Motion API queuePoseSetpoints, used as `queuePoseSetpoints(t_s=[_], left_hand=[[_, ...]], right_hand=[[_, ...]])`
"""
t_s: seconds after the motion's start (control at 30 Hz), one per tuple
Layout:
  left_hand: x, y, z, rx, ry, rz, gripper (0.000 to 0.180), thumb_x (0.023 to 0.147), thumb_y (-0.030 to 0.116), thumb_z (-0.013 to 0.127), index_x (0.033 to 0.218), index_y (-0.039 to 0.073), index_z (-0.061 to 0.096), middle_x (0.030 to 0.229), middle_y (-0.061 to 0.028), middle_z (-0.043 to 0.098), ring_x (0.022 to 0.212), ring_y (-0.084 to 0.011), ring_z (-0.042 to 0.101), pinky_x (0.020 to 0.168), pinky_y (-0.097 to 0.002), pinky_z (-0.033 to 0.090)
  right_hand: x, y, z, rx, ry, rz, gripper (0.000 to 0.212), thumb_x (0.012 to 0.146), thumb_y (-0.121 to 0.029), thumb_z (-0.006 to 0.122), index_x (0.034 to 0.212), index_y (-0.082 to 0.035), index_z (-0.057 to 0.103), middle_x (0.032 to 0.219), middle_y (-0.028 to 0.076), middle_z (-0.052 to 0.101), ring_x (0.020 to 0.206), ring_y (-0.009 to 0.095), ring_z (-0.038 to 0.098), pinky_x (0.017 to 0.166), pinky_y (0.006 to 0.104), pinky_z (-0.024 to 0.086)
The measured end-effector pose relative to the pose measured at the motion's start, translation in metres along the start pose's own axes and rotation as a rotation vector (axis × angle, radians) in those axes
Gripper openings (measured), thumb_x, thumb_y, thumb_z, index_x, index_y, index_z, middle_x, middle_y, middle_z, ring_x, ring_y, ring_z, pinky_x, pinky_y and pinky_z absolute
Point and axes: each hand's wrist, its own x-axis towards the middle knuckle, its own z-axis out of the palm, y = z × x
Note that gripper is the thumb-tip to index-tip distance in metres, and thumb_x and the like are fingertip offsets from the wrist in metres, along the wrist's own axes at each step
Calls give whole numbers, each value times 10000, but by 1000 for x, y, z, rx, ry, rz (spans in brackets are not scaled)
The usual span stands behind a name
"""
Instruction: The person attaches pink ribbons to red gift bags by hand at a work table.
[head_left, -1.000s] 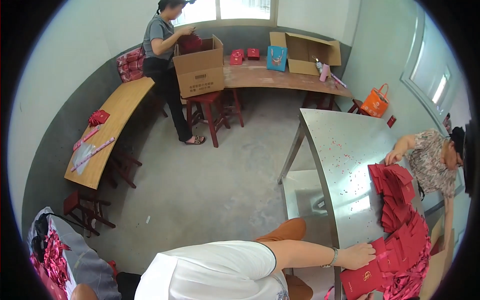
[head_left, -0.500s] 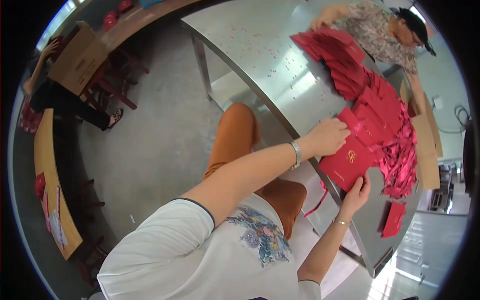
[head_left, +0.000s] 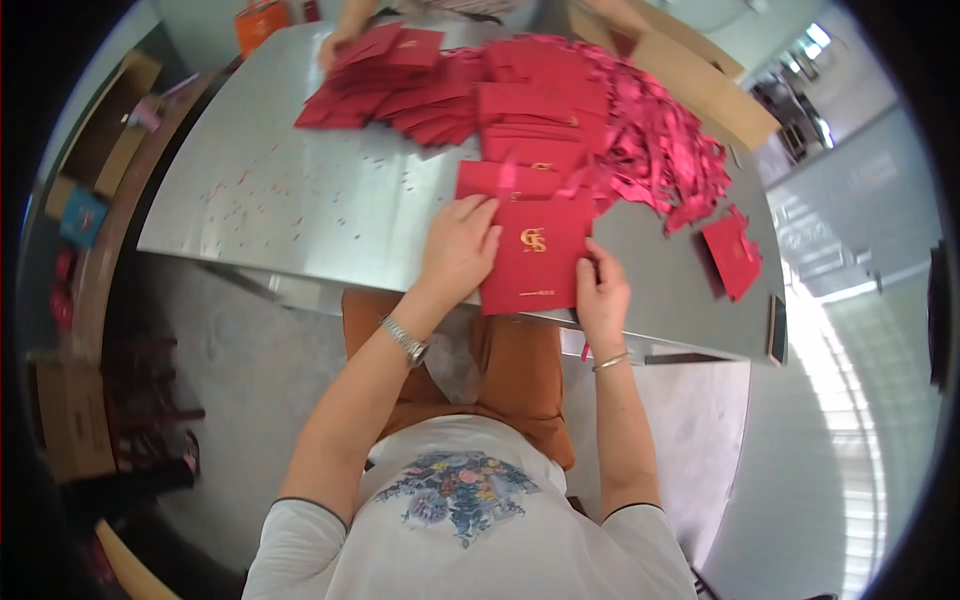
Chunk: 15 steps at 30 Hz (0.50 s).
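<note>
Head view: right fingers (head_left: 605, 268) pinch one red bag (head_left: 535, 270); left fingers (head_left: 470, 212) (bent, grip unclear) touch its left edge.

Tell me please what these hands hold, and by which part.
The right hand holds a flat red packet by its right edge; the left hand is at its upper left corner, grip unclear.

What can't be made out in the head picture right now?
Head view:
Back of the red packet between left hand and right hand: hidden behind its front.
Far co-worker: head cut off by the top edge.
Second co-worker, beyond a dark trouser leg: lost past the black rim.
Scraps: too small to identify.
</note>
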Motion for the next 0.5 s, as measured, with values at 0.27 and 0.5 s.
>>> queuePoseSetpoints(t_s=[0.27,0.5], left_hand=[[3,5,-1,-40,-56,-56,334,830,98,648,1150,4,621,1160,-184,617,1062,-361,572,937,-426,458],[0,3,-9,-13,-117,-123,329,848,84,638,1166,3,616,1205,-172,599,1114,-341,556,963,-406,448]], right_hand=[[-3,-5,-5,90,77,-43,249,847,-98,653,1086,-26,648,897,162,652,817,312,629,735,391,510],[17,5,-23,191,-136,88,237,874,-98,625,1088,-1,653,957,169,677,848,276,653,762,347,514]])
